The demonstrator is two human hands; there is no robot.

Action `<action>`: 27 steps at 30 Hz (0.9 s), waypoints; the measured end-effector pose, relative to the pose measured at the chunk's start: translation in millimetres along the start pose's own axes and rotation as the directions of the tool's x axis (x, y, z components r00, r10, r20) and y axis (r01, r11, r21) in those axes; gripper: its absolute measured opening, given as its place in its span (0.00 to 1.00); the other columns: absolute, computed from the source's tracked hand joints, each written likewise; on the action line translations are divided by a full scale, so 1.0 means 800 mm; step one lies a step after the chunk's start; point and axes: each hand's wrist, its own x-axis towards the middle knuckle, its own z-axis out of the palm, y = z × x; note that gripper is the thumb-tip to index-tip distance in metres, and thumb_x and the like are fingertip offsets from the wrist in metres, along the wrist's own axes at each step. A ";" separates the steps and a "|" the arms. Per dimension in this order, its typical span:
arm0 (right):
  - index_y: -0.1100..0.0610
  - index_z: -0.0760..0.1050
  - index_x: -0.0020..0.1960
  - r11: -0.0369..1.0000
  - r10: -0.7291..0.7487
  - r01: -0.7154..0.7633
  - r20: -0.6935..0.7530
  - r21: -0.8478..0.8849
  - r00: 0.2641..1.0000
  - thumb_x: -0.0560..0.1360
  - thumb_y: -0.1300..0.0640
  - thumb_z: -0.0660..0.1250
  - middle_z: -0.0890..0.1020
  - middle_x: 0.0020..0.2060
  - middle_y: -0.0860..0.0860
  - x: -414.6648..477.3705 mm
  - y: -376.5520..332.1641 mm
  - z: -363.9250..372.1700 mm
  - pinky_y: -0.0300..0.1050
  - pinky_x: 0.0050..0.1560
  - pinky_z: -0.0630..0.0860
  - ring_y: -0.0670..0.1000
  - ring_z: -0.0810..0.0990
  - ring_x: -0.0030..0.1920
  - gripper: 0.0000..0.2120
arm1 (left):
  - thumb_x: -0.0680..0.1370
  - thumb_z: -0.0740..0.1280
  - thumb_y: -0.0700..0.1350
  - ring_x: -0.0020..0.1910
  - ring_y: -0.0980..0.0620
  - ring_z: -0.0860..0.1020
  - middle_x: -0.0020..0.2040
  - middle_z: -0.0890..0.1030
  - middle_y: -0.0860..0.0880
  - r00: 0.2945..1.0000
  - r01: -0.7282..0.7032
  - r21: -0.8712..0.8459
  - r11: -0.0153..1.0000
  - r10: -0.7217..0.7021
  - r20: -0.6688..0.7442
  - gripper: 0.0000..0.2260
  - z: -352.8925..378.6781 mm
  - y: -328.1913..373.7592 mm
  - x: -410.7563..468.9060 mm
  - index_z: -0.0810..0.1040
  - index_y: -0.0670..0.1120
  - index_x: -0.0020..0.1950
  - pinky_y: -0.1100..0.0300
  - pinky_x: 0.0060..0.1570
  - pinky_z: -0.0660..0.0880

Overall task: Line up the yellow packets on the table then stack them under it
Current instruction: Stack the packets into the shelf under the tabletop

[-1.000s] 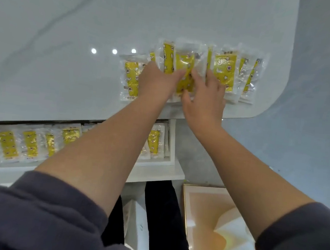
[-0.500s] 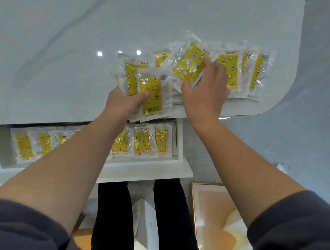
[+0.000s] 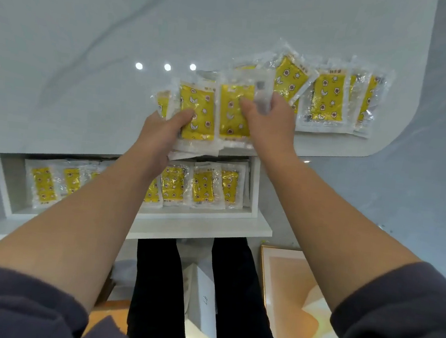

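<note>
Several yellow packets in clear wrappers lie in a loose row near the front right edge of the white table (image 3: 89,72). My left hand (image 3: 162,132) grips a small stack of packets (image 3: 197,111) at the table's edge, thumb on top. My right hand (image 3: 271,121) holds another yellow packet (image 3: 232,112) beside that stack, thumb on its face. More packets (image 3: 329,100) lie further right on the table, one tilted (image 3: 290,79). Under the table, a white shelf (image 3: 199,227) holds a row of yellow packets (image 3: 203,186).
The table's rounded corner (image 3: 383,147) is at the right, with grey floor beyond. Below are my dark trouser legs (image 3: 154,285), a white box (image 3: 202,299) between them, and an orange framed picture (image 3: 293,300) on the floor.
My right hand has drawn a packet left and down, next to the stack that my left hand holds. The left hand has risen slightly along the table edge.
</note>
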 end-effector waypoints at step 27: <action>0.57 0.71 0.41 0.995 -0.004 0.007 -0.029 0.102 1.000 0.75 0.59 0.69 0.76 0.35 0.52 -0.066 0.053 0.003 0.42 0.39 0.75 0.42 0.72 0.36 0.08 | 0.71 0.75 0.45 0.48 0.46 0.84 0.48 0.85 0.45 0.979 0.191 0.223 0.956 -0.203 0.033 0.13 -0.106 -0.109 -0.019 0.81 0.44 0.55 0.47 0.57 0.77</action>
